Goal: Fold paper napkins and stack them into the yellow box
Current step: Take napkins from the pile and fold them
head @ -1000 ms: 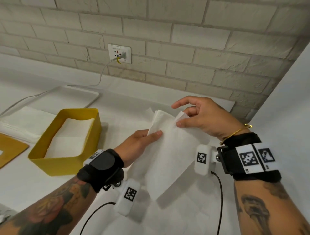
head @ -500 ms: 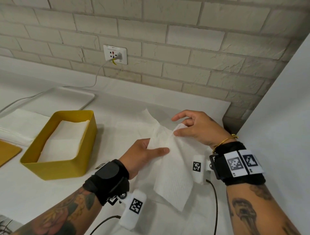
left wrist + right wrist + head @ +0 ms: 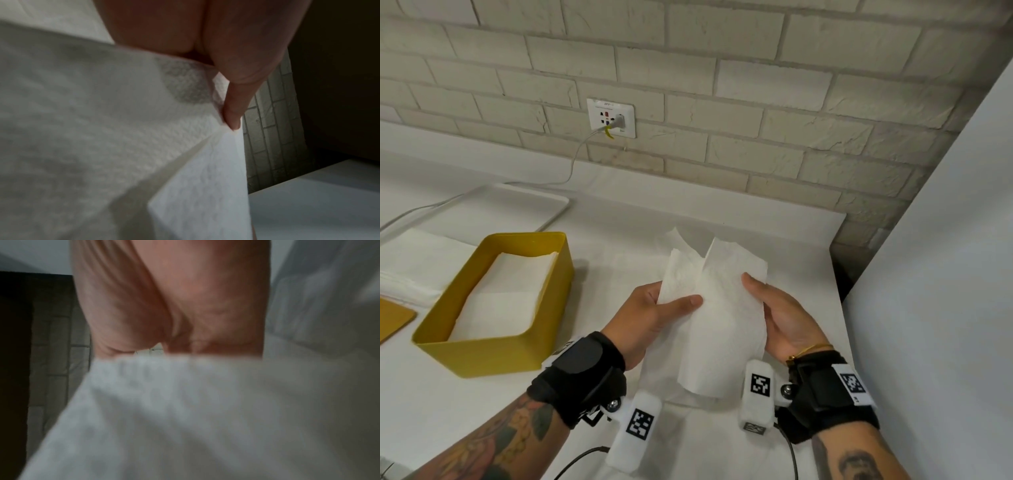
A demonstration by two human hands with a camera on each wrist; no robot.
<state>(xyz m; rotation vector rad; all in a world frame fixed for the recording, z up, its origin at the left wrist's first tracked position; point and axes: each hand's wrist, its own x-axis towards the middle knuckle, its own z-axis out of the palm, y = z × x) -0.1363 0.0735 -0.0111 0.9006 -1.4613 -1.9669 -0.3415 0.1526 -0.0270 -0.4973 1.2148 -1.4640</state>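
White countertop (image 3: 774, 240) against a pale brick wall (image 3: 756, 85); wall socket (image 3: 611, 117) at upper centre of the head view with a grey cable (image 3: 571, 168) running down and off to the left. White tray (image 3: 493, 209) at left behind the yellow box (image 3: 482, 349), which sits at centre left and already contains folded napkins (image 3: 506, 291). Flat napkin stack (image 3: 410, 263) at far left edge; a yellow-brown board corner (image 3: 393, 318) below it. Nothing lies between the hands and the box. Paper napkin (image 3: 719, 318) is held above the counter at frame centre, long axis running near-to-far, far end splayed into two flaps, near end hanging loose. Left hand (image 3: 650, 318) grips its left edge, thumb laid across the front, fingers behind. Right hand (image 3: 780, 315) holds the right edge, thumb on the front; its fingers are hidden behind the paper. Right wrist view is blurred.
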